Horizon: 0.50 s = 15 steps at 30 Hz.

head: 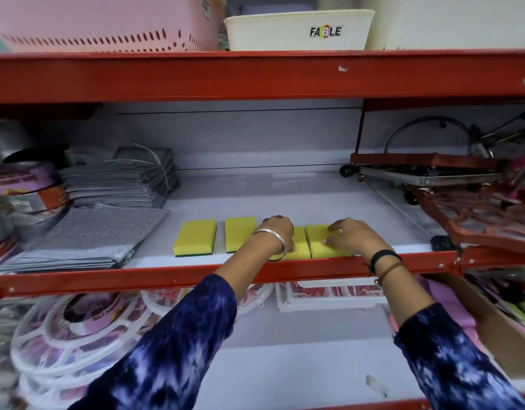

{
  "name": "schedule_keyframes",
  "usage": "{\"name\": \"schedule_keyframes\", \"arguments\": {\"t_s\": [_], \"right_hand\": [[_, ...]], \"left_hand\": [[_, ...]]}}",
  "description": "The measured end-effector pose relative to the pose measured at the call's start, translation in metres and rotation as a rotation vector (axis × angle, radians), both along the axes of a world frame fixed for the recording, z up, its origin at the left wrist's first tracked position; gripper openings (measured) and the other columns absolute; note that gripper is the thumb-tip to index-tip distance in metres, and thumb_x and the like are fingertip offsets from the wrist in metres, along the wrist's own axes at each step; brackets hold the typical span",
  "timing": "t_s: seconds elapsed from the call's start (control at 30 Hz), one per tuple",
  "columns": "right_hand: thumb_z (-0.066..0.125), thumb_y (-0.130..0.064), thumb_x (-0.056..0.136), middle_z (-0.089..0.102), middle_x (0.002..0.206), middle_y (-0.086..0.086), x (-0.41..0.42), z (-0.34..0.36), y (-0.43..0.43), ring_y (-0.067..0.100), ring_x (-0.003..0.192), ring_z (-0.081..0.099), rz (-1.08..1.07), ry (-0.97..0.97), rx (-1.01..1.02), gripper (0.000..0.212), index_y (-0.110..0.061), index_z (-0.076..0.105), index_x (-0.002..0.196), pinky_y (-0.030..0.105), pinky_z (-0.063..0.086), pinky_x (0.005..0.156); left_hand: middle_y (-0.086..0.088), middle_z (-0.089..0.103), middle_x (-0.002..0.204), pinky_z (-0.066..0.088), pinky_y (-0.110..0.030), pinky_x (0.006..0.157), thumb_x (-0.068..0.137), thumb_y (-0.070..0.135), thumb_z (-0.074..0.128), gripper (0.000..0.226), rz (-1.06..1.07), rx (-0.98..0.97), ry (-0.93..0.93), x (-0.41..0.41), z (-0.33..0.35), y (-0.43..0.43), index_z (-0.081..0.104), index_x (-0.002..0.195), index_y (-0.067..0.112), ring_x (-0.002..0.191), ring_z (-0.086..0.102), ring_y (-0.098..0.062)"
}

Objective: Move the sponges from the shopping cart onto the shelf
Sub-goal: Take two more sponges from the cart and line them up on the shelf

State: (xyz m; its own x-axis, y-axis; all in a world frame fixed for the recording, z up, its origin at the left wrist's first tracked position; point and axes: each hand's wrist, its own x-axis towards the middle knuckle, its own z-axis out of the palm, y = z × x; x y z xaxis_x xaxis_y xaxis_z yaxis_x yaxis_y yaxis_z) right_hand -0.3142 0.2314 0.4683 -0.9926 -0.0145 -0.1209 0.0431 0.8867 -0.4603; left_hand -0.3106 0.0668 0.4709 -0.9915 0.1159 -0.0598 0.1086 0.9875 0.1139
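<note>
Showing a white shelf [255, 199] behind a red front lip [166, 276], with another red beam running across above and leaving a low opening between. Lying at far left, tins and a stack of grey packets [122, 179], with flat grey mesh cloths [86, 238] reaching almost to the near lip. Sitting just right of the cloths, apart from them by a narrow strip of bare white, the first yellow sponge [195, 238], its green underside showing at the near edge. Standing beside it across a thin gap, the second sponge [239, 233], its right end hidden by the left hand [277, 232]. Resting knuckles up with fingers curled down over the third sponge [299, 247], that hand; whether gripping or only pressing, cannot tell. Lying flat and open on the fourth sponge [320, 242], the right hand [351, 235], fingers slightly spread, pressing rather than clamping. Touching or nearly touching each other, the third and fourth sponges, both close to the near lip. Staying bare behind the row, the whole far half of the shelf up to the back wall. Crowding in at far right, a red folded trolley [426, 176] with black wheels, tilted over the shelf's right edge, with open white floor between it and the fourth sponge.
</note>
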Motion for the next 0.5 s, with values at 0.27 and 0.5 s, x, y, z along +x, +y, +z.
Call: {"name": "schedule_keyframes", "arguments": {"t_s": [0.27,0.5], "right_hand": [[0.061,-0.033,0.088,0.046,0.145,0.011,0.016,-0.002,-0.002,0.028,0.133,0.043,0.019,0.025,0.003,0.054,-0.018,0.049,0.138,0.037,0.038,0.111],[0.059,-0.035,0.090,0.048,0.144,0.010,0.021,-0.002,-0.004,0.028,0.134,0.042,0.039,0.038,0.063,0.052,-0.018,0.049,0.138,0.039,0.038,0.110]], "left_hand": [[-0.016,0.054,0.136,0.042,-0.038,0.107,0.091,0.028,0.059,0.043,-0.023,-0.005,0.054,0.015,-0.003,0.002,0.059,0.128,0.006,0.125,0.051,-0.032],[-0.016,0.052,0.137,0.039,-0.038,0.107,0.093,0.029,0.057,0.043,-0.023,0.019,0.093,0.022,-0.010,0.001,0.057,0.130,0.007,0.127,0.047,-0.034]]}}
